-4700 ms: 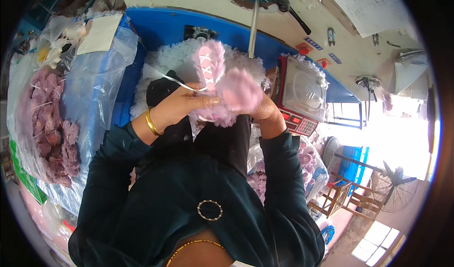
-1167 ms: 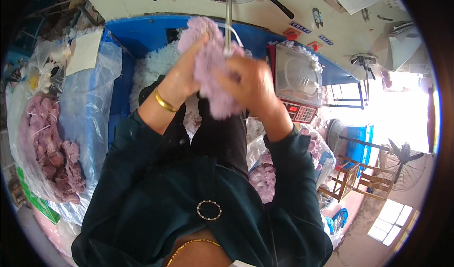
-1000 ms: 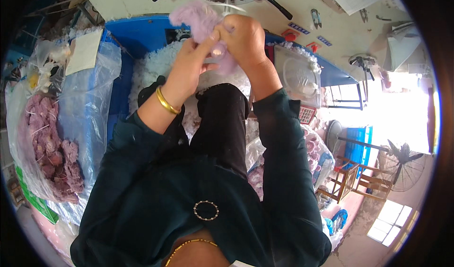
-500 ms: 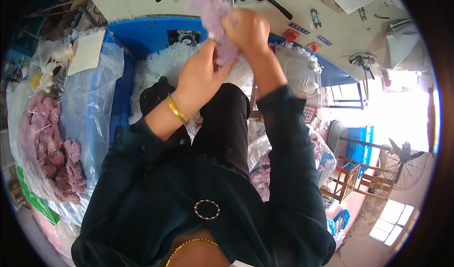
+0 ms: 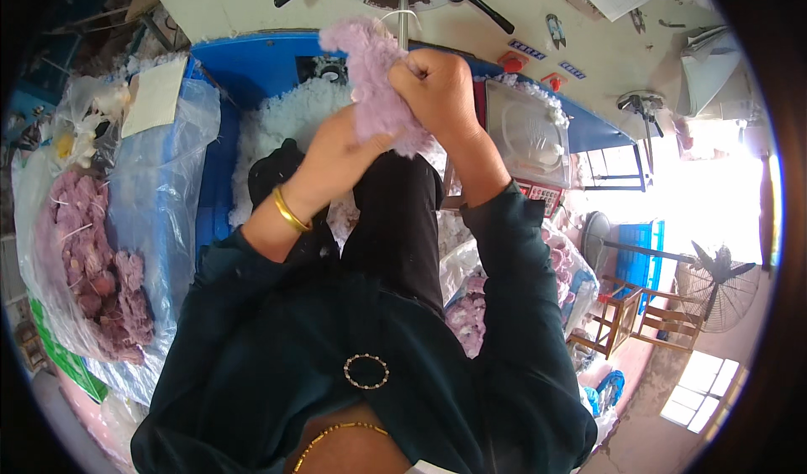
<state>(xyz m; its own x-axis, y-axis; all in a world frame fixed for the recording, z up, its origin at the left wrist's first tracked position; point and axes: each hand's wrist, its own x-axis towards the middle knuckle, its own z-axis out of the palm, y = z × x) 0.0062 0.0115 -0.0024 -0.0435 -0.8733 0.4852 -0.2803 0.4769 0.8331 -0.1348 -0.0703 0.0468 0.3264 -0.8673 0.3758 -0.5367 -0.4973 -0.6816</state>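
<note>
A fluffy purple plush piece [image 5: 370,75] is between my two hands, above my knees and just below a thin metal tube [image 5: 403,24]. My left hand [image 5: 336,155] grips its lower part from the left, the thumb across the front and the other fingers partly hidden by plush. With curled fingers, my right hand [image 5: 437,92] pinches the right edge. A thin white loop stands out near the top of the plush, by the tube.
White fluffy filling [image 5: 286,121] lies in a blue bin [image 5: 227,66]. At left, a plastic bag [image 5: 181,138] holds purple plush pieces [image 5: 88,255]. Black handles [image 5: 487,12] flank the tube. Snips [image 5: 556,32] lie on the table [image 5: 227,3]. A fan [image 5: 714,289] stands right.
Both hands and the plush have come down toward me, away from the tube, whose end area now shows more. My left hand has shifted left and lower along the plush.
</note>
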